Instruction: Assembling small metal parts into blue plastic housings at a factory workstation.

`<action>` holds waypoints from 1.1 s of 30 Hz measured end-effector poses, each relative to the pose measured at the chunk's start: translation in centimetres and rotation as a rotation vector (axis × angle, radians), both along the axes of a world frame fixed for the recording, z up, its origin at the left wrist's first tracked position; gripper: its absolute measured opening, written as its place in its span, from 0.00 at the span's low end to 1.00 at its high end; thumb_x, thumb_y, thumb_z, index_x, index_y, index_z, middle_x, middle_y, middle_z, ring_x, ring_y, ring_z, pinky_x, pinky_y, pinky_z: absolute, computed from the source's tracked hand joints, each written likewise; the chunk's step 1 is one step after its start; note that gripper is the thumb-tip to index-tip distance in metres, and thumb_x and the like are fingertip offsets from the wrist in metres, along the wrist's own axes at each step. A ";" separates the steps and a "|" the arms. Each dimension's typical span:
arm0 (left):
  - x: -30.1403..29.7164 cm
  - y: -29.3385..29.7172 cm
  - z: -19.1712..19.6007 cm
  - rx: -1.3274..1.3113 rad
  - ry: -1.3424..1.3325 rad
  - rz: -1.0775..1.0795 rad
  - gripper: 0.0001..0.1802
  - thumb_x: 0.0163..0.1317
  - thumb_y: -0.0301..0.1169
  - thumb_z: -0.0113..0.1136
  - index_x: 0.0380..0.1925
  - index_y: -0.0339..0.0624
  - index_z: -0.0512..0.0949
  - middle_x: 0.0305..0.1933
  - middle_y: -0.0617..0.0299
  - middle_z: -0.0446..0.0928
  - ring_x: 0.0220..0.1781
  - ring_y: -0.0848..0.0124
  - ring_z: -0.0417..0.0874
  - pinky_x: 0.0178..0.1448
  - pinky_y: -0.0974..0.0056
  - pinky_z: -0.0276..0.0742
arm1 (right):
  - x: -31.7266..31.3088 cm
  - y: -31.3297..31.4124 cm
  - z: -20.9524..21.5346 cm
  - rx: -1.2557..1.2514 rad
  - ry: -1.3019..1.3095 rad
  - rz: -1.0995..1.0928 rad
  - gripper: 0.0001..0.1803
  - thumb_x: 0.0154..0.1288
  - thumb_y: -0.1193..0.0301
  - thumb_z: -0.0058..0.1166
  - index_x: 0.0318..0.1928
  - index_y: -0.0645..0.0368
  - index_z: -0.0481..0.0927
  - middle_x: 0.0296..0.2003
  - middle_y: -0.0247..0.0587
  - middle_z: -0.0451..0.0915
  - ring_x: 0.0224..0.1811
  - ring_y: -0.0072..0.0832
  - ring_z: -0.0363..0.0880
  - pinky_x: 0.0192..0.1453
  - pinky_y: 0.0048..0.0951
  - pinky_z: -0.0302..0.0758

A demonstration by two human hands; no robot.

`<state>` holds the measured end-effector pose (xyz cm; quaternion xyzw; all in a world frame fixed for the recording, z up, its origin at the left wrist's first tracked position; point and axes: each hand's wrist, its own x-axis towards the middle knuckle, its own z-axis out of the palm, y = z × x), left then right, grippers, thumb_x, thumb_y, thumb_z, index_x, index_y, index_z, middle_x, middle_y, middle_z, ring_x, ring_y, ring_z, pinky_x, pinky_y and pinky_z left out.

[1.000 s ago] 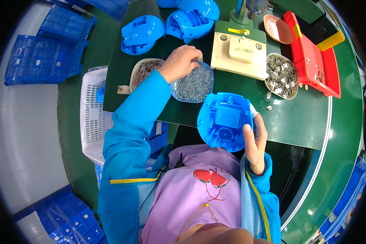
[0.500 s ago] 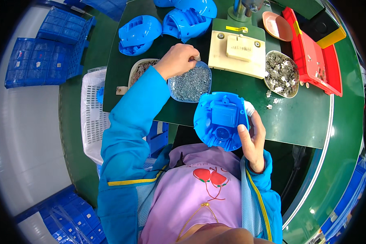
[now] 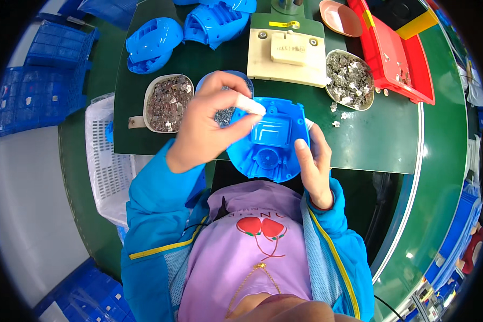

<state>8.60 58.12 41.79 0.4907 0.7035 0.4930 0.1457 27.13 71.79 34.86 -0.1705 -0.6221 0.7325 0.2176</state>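
Note:
My right hand [image 3: 316, 166] grips the right edge of a blue plastic housing half [image 3: 268, 159], its hollow, ribbed inside turned up toward me. Over the housing's upper left rim, my left hand [image 3: 201, 126] is closed in a pinch. Thumb and a white-wrapped finger meet there; whatever they hold is too small or hidden to name. Behind that hand, partly covered, lies a blue dish [image 3: 248, 80] of small clear pieces. A cream dish [image 3: 147, 110] filled with small metal-looking parts stands left of it.
Several blue housings [image 3: 154, 43] lie at the far left of the green table [image 3: 381, 145]. A cream fixture block [image 3: 257, 70] sits at the back middle. Right of it are another parts dish [image 3: 371, 88], a pink dish [image 3: 341, 19] and a red tray [image 3: 400, 64]. A white crate [image 3: 99, 172] stands left.
My left hand has come back from the dish of clear pieces to the housing's upper left rim. The housing stays in my right hand. The whole view has shifted.

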 end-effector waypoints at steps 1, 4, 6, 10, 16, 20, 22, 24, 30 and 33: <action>0.4 0.5 -0.6 -0.003 0.083 0.040 0.08 0.50 0.20 0.71 0.32 0.40 0.84 0.46 0.60 0.74 0.52 0.67 0.75 0.56 0.64 0.71 | -0.3 -0.3 -0.6 0.030 0.011 -0.048 0.24 0.71 0.70 0.55 0.62 0.71 0.70 0.52 0.43 0.74 0.54 0.28 0.77 0.59 0.29 0.74; 0.5 1.5 -2.3 -0.016 0.246 0.107 0.08 0.48 0.21 0.72 0.30 0.41 0.85 0.47 0.60 0.75 0.53 0.64 0.74 0.56 0.63 0.71 | -0.3 -0.5 -0.7 0.092 -0.012 -0.078 0.24 0.70 0.70 0.57 0.62 0.71 0.70 0.51 0.43 0.74 0.53 0.29 0.78 0.52 0.28 0.79; 0.5 1.7 -3.0 -0.029 0.328 0.134 0.09 0.48 0.22 0.73 0.30 0.42 0.85 0.48 0.60 0.76 0.53 0.63 0.74 0.55 0.63 0.71 | -0.3 -0.6 -1.1 0.128 -0.005 -0.097 0.25 0.68 0.70 0.58 0.61 0.70 0.71 0.51 0.44 0.74 0.52 0.29 0.79 0.48 0.28 0.80; 0.8 2.0 -4.0 -0.009 0.265 0.141 0.08 0.47 0.24 0.74 0.28 0.43 0.84 0.46 0.61 0.76 0.53 0.60 0.73 0.55 0.59 0.70 | -0.2 -0.8 -1.4 0.231 -0.032 -0.119 0.27 0.64 0.71 0.61 0.60 0.69 0.72 0.50 0.46 0.75 0.49 0.31 0.80 0.43 0.28 0.82; 0.8 2.2 -4.2 -0.012 0.239 0.134 0.08 0.47 0.26 0.74 0.27 0.42 0.83 0.46 0.59 0.76 0.53 0.57 0.73 0.57 0.56 0.70 | -0.4 -0.8 -1.2 0.331 0.002 -0.140 0.28 0.60 0.71 0.63 0.60 0.69 0.73 0.49 0.48 0.75 0.48 0.33 0.80 0.38 0.27 0.84; 0.9 2.2 -4.0 -0.043 0.195 0.140 0.09 0.48 0.23 0.74 0.30 0.43 0.84 0.47 0.60 0.76 0.54 0.62 0.74 0.57 0.60 0.69 | -0.4 -0.8 -1.2 0.401 0.006 -0.154 0.29 0.61 0.69 0.63 0.60 0.70 0.73 0.49 0.50 0.75 0.48 0.33 0.80 0.38 0.27 0.84; 0.9 2.2 -4.0 -0.039 0.175 0.143 0.10 0.48 0.23 0.74 0.31 0.42 0.83 0.46 0.60 0.76 0.54 0.62 0.74 0.57 0.61 0.69 | -0.4 -0.7 -1.3 0.421 0.000 -0.150 0.29 0.61 0.68 0.63 0.60 0.70 0.73 0.49 0.51 0.75 0.47 0.33 0.80 0.38 0.27 0.84; 0.9 2.1 -4.1 -0.034 0.153 0.145 0.10 0.48 0.23 0.73 0.32 0.42 0.83 0.46 0.59 0.76 0.54 0.62 0.75 0.58 0.61 0.70 | -0.3 -0.6 -1.3 0.443 -0.009 -0.148 0.29 0.61 0.68 0.63 0.60 0.70 0.73 0.50 0.51 0.75 0.46 0.33 0.80 0.38 0.27 0.84; 0.4 2.3 -4.4 0.010 -0.074 0.079 0.16 0.53 0.22 0.72 0.41 0.38 0.79 0.46 0.60 0.78 0.51 0.69 0.79 0.56 0.64 0.76 | -0.1 -0.6 -1.4 0.407 0.008 -0.153 0.29 0.62 0.67 0.63 0.60 0.69 0.73 0.51 0.51 0.75 0.45 0.33 0.81 0.38 0.27 0.83; 0.4 2.4 -4.5 -0.036 -0.284 0.042 0.16 0.56 0.23 0.71 0.43 0.38 0.78 0.47 0.60 0.80 0.50 0.74 0.81 0.55 0.67 0.78 | -0.2 -0.5 -1.5 0.382 0.037 -0.153 0.29 0.62 0.68 0.63 0.60 0.70 0.73 0.51 0.51 0.75 0.45 0.33 0.81 0.38 0.27 0.83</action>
